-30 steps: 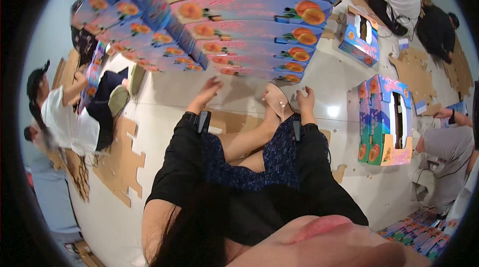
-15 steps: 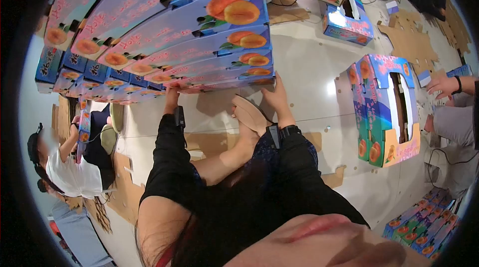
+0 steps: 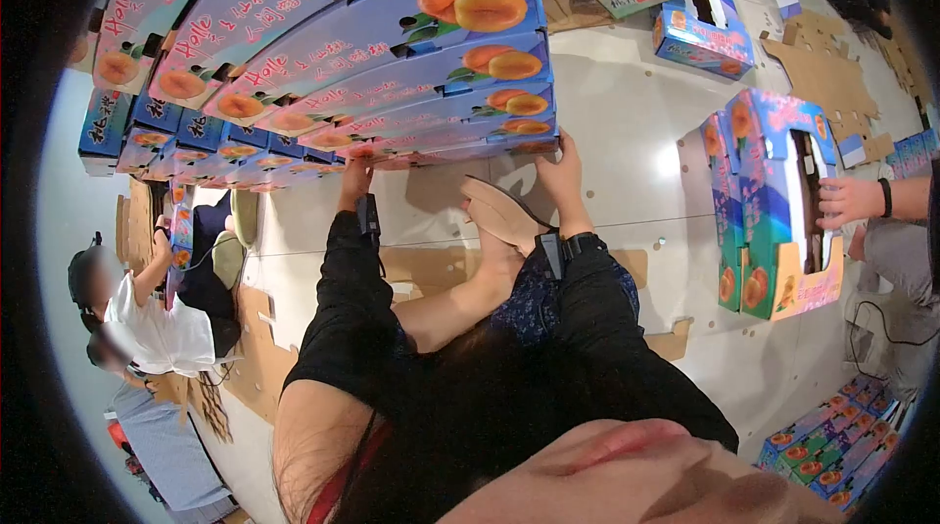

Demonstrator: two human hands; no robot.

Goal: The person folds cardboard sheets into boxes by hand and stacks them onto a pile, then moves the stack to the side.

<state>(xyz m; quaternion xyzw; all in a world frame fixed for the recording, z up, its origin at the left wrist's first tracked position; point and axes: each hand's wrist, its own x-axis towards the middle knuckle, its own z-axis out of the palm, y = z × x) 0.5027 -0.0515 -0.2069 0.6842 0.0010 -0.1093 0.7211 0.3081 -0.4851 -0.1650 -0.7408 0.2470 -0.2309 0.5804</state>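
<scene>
Closest in, black sleeves run forward over a raised knee to a sandal [image 3: 501,214] planted on the floor [image 3: 627,132]. Just past it, both hands meet the bottom edge of a tall stack [image 3: 392,64] of flat peach boxes, which lies straight ahead of them with its long axis running left to right. The right hand [image 3: 565,169] sits at the stack's lower right corner, its grip apart with the fingers laid straight up against the lowest box. The left hand [image 3: 354,176] touches the same edge nearer the middle; its fingertips are hidden, so I cannot tell its grip. To the right, well apart, a co-worker's hand [image 3: 847,201] touches an upright box [image 3: 774,201].
</scene>
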